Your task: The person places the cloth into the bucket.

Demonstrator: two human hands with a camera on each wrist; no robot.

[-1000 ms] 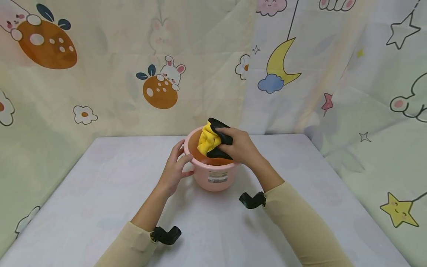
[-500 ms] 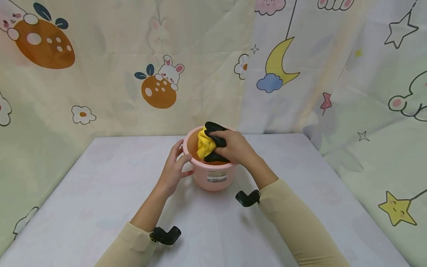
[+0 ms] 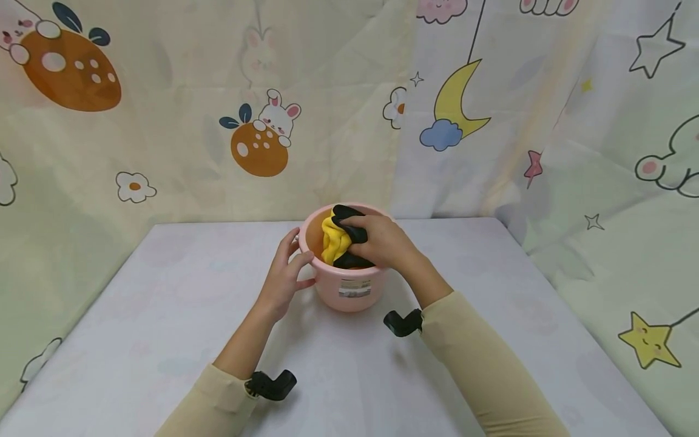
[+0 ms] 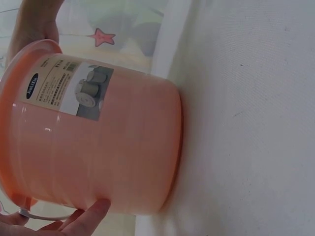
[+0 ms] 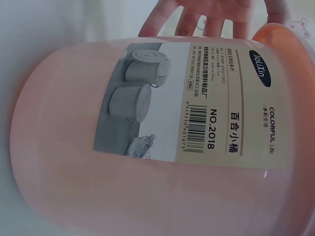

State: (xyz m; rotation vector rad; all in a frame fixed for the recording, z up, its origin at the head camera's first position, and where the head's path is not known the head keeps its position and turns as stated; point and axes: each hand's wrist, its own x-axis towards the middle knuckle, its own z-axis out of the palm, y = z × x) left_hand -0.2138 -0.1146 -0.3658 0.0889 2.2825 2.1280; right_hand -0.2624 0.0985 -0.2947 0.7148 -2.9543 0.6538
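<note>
A pink bucket point(image 3: 349, 291) with an orange inside stands upright on the table. My left hand point(image 3: 281, 273) holds its left side, thumb at the rim and fingers spread along the wall. In the left wrist view, fingers point(image 4: 88, 221) touch the wall below a thin wire handle point(image 4: 47, 216). My right hand point(image 3: 382, 240) reaches over the right rim and grips a crumpled yellow and black cloth point(image 3: 335, 240), partly inside the bucket. Its black parts look smooth; its exact kind is unclear. The bucket hides that cloth in both wrist views.
A printed label point(image 5: 197, 103) is on the bucket's near side. The white-covered table point(image 3: 180, 315) extends around it. Behind stands a patterned cloth backdrop point(image 3: 338, 109), close to the table's far edge. Black wrist cameras point(image 3: 273, 385) sit at both sleeves.
My right hand has lowered the yellow and black cloth deeper into the bucket, moving slightly left. My left hand has stayed on the bucket's side.
</note>
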